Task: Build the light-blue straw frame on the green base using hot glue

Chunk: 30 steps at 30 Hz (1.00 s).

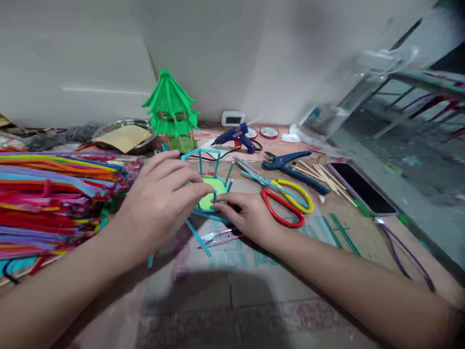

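Note:
My left hand [165,189] is curled over the left side of a small light-blue pipe-cleaner frame [218,167], with its thumb near the front; part of the frame is hidden behind the fingers. The frame has a yellow-green base [217,183], several upright posts and a partial blue rim on top. At the front edge, a short blue post [214,196] is pinched between the thumb and forefinger of my right hand [250,215]. Below lie a loose blue strip [198,237] and small snips [218,237], partly covered by my right hand.
Scissors with red and yellow handles [283,208], blue pliers [286,162] and a blue glue gun [234,136] lie behind. A green tiered tower [172,106] stands at the back. Pipe-cleaner bundles [54,203] fill the left; a phone [361,188] and sticks [327,177] lie right.

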Tool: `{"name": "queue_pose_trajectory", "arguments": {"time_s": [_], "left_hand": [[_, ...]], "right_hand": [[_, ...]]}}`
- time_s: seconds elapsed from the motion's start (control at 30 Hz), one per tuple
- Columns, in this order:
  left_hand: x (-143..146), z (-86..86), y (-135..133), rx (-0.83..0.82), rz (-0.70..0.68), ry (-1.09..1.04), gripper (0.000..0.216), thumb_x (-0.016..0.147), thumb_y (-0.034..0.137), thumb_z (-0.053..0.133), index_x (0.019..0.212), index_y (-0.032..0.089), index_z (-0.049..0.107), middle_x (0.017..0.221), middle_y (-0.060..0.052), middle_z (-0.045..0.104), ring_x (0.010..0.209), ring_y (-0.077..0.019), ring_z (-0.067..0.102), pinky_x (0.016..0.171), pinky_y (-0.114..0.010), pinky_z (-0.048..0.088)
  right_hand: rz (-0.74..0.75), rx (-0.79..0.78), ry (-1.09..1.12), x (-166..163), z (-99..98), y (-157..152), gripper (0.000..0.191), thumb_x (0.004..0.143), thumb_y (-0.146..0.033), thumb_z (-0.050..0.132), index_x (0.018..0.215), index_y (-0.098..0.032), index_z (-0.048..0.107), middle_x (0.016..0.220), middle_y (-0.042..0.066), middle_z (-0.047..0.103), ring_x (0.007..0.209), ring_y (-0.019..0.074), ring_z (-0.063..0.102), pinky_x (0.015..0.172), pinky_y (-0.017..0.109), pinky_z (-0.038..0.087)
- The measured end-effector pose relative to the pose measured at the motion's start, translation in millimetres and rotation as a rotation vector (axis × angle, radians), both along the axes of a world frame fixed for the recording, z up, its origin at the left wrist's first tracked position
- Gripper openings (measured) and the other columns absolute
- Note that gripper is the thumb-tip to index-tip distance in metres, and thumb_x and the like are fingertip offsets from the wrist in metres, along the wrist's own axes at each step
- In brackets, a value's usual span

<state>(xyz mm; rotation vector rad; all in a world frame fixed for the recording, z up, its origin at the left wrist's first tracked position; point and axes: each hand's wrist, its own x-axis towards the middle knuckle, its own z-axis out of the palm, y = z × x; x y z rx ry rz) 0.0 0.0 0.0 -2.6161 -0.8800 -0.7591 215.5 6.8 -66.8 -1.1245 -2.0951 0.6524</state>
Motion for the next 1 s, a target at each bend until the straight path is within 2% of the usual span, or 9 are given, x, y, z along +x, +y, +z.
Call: {"name": "queue_pose_trajectory", "arguments": {"time_s": [0.13, 0.37, 0.5, 0.57, 0.63, 0.73, 0.8, 0.87, 1.0], "left_hand": [[1, -1.3, 1, -0.001, 0.015, 0.000, 0.015, 0.092, 0.017, 0.056, 0.102, 0.023, 0.066, 0.097, -0.002, 0.069, 0.097, -0.0191, 0.062, 0.109, -0.047, 0.038], [-1, 17.0, -4, -0.131, 0.095, -0.068, 0.036, 0.091, 0.038, 0.060, 0.123, 0.022, 0.059, 0.125, -0.009, 0.061, 0.119, -0.0278, 0.054, 0.105, -0.047, 0.040], [-10, 29.1, 1, -0.136, 0.155, -0.244, 0.017, 0.094, 0.032, 0.055, 0.101, 0.020, 0.065, 0.101, -0.004, 0.066, 0.097, -0.0203, 0.061, 0.088, -0.034, 0.046], [-15, 26.4, 4, -0.192, 0.176, -0.325, 0.022, 0.097, 0.030, 0.050, 0.083, 0.019, 0.063, 0.080, -0.001, 0.064, 0.078, -0.0155, 0.060, 0.072, -0.027, 0.045], [-20, 14.1, 3, -0.264, 0.186, -0.370, 0.030, 0.098, 0.032, 0.049, 0.075, 0.018, 0.061, 0.071, 0.001, 0.060, 0.068, -0.0135, 0.056, 0.064, -0.026, 0.042], [-25, -20.4, -5, -0.365, 0.172, -0.401, 0.035, 0.098, 0.034, 0.047, 0.070, 0.018, 0.058, 0.069, 0.000, 0.058, 0.068, -0.0134, 0.055, 0.065, -0.025, 0.042], [-25, -46.0, -12, -0.456, 0.190, -0.398, 0.028, 0.096, 0.037, 0.053, 0.079, 0.019, 0.065, 0.076, -0.001, 0.063, 0.076, -0.0156, 0.059, 0.071, -0.027, 0.044], [-23, -66.4, -16, -0.540, 0.241, -0.394, 0.025, 0.092, 0.042, 0.058, 0.099, 0.021, 0.069, 0.087, -0.003, 0.067, 0.084, -0.0190, 0.061, 0.076, -0.030, 0.046], [-9, -83.8, -15, -0.604, 0.302, -0.453, 0.030, 0.090, 0.044, 0.061, 0.103, 0.019, 0.071, 0.096, -0.007, 0.069, 0.096, -0.0236, 0.062, 0.086, -0.035, 0.046]], "right_hand": [[0.006, -0.022, 0.007, 0, -0.9, -2, 0.017, 0.092, -0.027, 0.062, 0.099, -0.019, 0.076, 0.089, 0.003, 0.077, 0.074, 0.0137, 0.068, 0.068, 0.022, 0.046], [-0.035, 0.016, 0.058, 4, -0.6, -4, 0.026, 0.091, -0.037, 0.062, 0.106, -0.018, 0.074, 0.066, 0.000, 0.067, 0.056, 0.0113, 0.055, 0.055, 0.023, 0.041], [-0.049, 0.065, 0.110, 6, 0.7, -5, 0.025, 0.094, -0.035, 0.057, 0.102, -0.017, 0.071, 0.065, 0.000, 0.064, 0.055, 0.0109, 0.054, 0.053, 0.022, 0.040], [-0.052, 0.072, 0.104, 6, -0.2, -3, 0.022, 0.095, -0.034, 0.055, 0.097, -0.018, 0.071, 0.067, 0.000, 0.065, 0.057, 0.0114, 0.057, 0.054, 0.023, 0.041], [-0.048, 0.089, 0.090, 6, -2.0, -2, 0.022, 0.095, -0.033, 0.053, 0.091, -0.019, 0.070, 0.071, 0.001, 0.068, 0.062, 0.0128, 0.061, 0.058, 0.024, 0.043], [-0.057, 0.125, 0.077, 6, -5.3, 0, 0.027, 0.096, -0.035, 0.051, 0.082, -0.020, 0.068, 0.072, 0.002, 0.068, 0.066, 0.0146, 0.062, 0.061, 0.025, 0.044], [-0.074, 0.136, 0.072, 5, -7.0, 1, 0.028, 0.096, -0.036, 0.050, 0.081, -0.020, 0.067, 0.072, 0.002, 0.067, 0.066, 0.0150, 0.061, 0.061, 0.026, 0.043], [-0.084, 0.138, 0.063, 4, -7.8, 2, 0.027, 0.096, -0.037, 0.050, 0.084, -0.020, 0.068, 0.073, 0.002, 0.068, 0.067, 0.0153, 0.061, 0.063, 0.026, 0.043], [-0.072, 0.199, 0.026, 4, -7.7, 2, 0.029, 0.097, -0.038, 0.048, 0.086, -0.020, 0.068, 0.075, 0.003, 0.068, 0.070, 0.0162, 0.061, 0.065, 0.026, 0.044]]}}
